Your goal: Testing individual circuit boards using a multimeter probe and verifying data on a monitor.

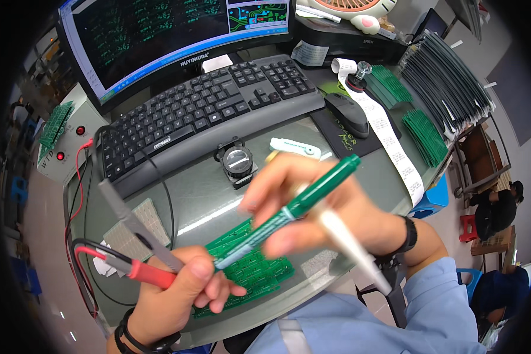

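Glass-topped desk (218, 200) is carrying a grey tester box (56, 150) at the far left, then a black keyboard (206, 112) under a monitor (177, 35). Near the front, the left hand (180, 295) is gripping red and black test probes (141, 268) closed-fisted, just over a green circuit board (251, 268). The right hand (312, 206) is pinching a green marker (295, 203) and a white pen (348, 242). Marking cleanly calls, I judge, for steadying the board first. Green board stacks (425, 135) are sitting far right.
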Available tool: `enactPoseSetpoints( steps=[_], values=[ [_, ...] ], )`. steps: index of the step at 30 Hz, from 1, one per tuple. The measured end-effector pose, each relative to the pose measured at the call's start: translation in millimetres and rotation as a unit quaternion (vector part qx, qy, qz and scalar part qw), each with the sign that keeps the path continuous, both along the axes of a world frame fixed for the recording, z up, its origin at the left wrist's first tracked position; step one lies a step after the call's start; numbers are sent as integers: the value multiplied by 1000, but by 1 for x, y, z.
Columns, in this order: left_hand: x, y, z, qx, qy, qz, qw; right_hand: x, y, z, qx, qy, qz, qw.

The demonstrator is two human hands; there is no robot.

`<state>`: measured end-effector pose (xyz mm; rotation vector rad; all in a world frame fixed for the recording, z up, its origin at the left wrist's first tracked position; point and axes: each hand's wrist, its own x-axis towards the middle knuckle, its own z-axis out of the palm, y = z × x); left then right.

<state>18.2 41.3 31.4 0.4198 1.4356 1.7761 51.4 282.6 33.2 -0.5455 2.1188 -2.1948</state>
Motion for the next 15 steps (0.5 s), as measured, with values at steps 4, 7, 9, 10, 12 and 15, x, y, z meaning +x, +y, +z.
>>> enactPoseSetpoints(
  steps=[4,7,9,10,12,15],
  values=[
    [0,1,-7,0,8,-33,999,2,-25,-3,-87,-133,49,986],
    [-1,-6,-16,18,17,-70,997,2,-18,-5,-110,-141,70,981],
    [1,-13,-19,76,-19,-58,995,1,-6,-1,-92,-80,-15,992],
    [2,-15,-17,58,-68,5,996,-1,-4,-13,-92,-44,-18,995],
    [-6,-10,-25,43,-71,9,996,4,4,-32,15,-2,7,1000],
    [-13,-5,-29,15,-80,-2,997,10,2,-42,148,38,11,988]
  ],
)
